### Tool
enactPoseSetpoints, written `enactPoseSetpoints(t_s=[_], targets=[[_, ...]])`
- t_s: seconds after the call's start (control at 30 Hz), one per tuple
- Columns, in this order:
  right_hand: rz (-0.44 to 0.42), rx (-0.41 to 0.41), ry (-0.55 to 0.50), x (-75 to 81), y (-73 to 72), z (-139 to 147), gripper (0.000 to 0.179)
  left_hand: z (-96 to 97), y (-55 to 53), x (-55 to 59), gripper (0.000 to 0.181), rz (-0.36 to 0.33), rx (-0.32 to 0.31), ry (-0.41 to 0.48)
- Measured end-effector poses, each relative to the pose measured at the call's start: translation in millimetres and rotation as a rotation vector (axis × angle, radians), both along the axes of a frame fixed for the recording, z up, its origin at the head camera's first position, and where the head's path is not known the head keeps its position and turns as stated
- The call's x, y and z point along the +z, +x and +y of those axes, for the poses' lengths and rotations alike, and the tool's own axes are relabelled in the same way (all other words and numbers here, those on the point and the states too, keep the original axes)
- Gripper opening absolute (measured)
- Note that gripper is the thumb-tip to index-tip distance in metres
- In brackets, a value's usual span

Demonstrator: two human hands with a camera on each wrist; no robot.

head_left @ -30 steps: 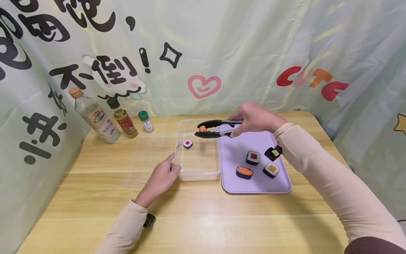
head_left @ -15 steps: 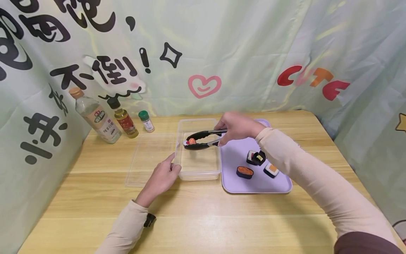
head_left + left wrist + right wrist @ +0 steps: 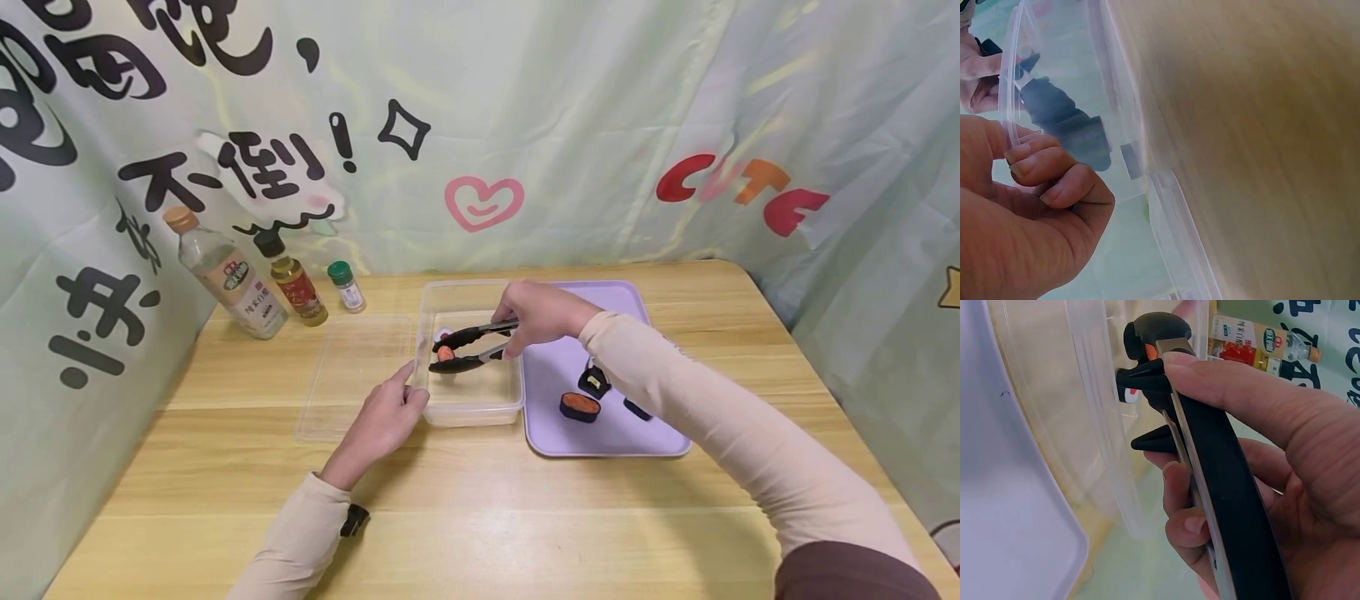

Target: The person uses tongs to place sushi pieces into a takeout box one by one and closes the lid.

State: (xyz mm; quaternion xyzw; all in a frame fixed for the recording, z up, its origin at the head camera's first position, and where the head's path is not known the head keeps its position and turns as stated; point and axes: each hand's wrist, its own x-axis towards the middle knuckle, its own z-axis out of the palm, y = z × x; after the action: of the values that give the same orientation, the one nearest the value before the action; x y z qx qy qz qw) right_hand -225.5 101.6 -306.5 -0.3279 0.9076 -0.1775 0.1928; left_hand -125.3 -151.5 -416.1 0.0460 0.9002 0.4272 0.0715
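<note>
My left hand (image 3: pixel 382 421) pinches the left rim of a clear plastic container (image 3: pixel 472 410); the left wrist view shows its fingers curled at that rim (image 3: pixel 1010 94). My right hand (image 3: pixel 538 315) grips black-tipped metal tongs (image 3: pixel 461 337). Between the tong tips, inside the container, is an orange-topped sushi piece (image 3: pixel 446 354), mostly hidden in the right wrist view. Just behind it in the container lies a sushi roll with a red centre (image 3: pixel 1130 394), partly covered by the tongs in the head view.
Right of the container is a purple tray (image 3: pixel 555 437) with an orange-topped sushi (image 3: pixel 580 407), a black-wrapped piece (image 3: pixel 594 382) and others partly behind my sleeve. To the left lie a clear lid (image 3: pixel 330 392), a large bottle (image 3: pixel 232 283), a smaller bottle (image 3: pixel 296 287) and a green-capped jar (image 3: pixel 347 287).
My right hand has moved left and toward me, carrying the orange-topped sushi in the tongs down into the container. Its sleeve now covers more of the tray's sushi. My left hand has stayed put.
</note>
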Motion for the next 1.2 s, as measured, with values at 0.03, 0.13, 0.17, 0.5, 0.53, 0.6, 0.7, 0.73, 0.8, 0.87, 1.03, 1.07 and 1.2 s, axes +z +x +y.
enactPoseSetpoints(t_s=[0.03, 0.13, 0.17, 0.5, 0.53, 0.6, 0.7, 0.73, 0.8, 0.87, 1.03, 1.07, 1.2], targets=[[-0.001, 0.002, 0.002, -0.7, 0.0, -1.1, 0.049, 0.0, 0.1, 0.2, 0.060, 0.000, 0.000, 0.002], [-0.010, 0.003, 0.010, -2.5, 0.1, -4.0, 0.049, 0.0, 0.3, 0.5, 0.059, 0.003, -0.001, 0.005], [-0.013, -0.001, 0.015, -3.3, 0.0, -4.8, 0.049, 0.1, 0.4, 0.7, 0.059, 0.003, -0.001, 0.005], [-0.009, -0.006, 0.049, -10.4, -1.7, -10.0, 0.049, -0.2, 1.0, 1.2, 0.058, 0.005, -0.003, 0.005], [-0.007, -0.006, 0.050, -10.9, -1.9, -10.3, 0.048, -0.3, 1.0, 1.1, 0.058, 0.003, -0.003, 0.006], [-0.006, -0.008, 0.054, -11.4, -1.8, -10.5, 0.047, -0.3, 0.8, 0.9, 0.057, 0.001, -0.003, 0.006], [-0.004, -0.012, 0.058, -11.9, -1.5, -10.7, 0.044, -0.3, 0.6, 0.8, 0.058, 0.001, -0.002, 0.005], [-0.002, -0.013, 0.060, -12.3, -1.4, -10.8, 0.044, -0.2, 0.5, 0.9, 0.057, 0.001, -0.002, 0.005], [-0.005, -0.014, 0.062, -13.1, -1.4, -10.9, 0.044, -0.1, 0.4, 1.0, 0.057, 0.000, -0.002, 0.005], [-0.006, -0.014, 0.061, -13.8, -1.2, -10.9, 0.045, 0.1, 0.5, 1.0, 0.057, -0.006, -0.003, 0.004], [-0.003, -0.020, 0.057, -15.4, -1.2, -10.3, 0.050, 0.7, 0.7, 1.8, 0.059, -0.015, 0.001, 0.003], [-0.003, -0.022, 0.057, -15.6, -1.2, -10.1, 0.050, 0.8, 0.7, 2.0, 0.059, -0.015, 0.002, 0.003], [0.001, -0.035, 0.059, -16.6, -0.6, -9.6, 0.055, 0.9, 0.4, 1.5, 0.058, -0.009, -0.001, 0.002]])
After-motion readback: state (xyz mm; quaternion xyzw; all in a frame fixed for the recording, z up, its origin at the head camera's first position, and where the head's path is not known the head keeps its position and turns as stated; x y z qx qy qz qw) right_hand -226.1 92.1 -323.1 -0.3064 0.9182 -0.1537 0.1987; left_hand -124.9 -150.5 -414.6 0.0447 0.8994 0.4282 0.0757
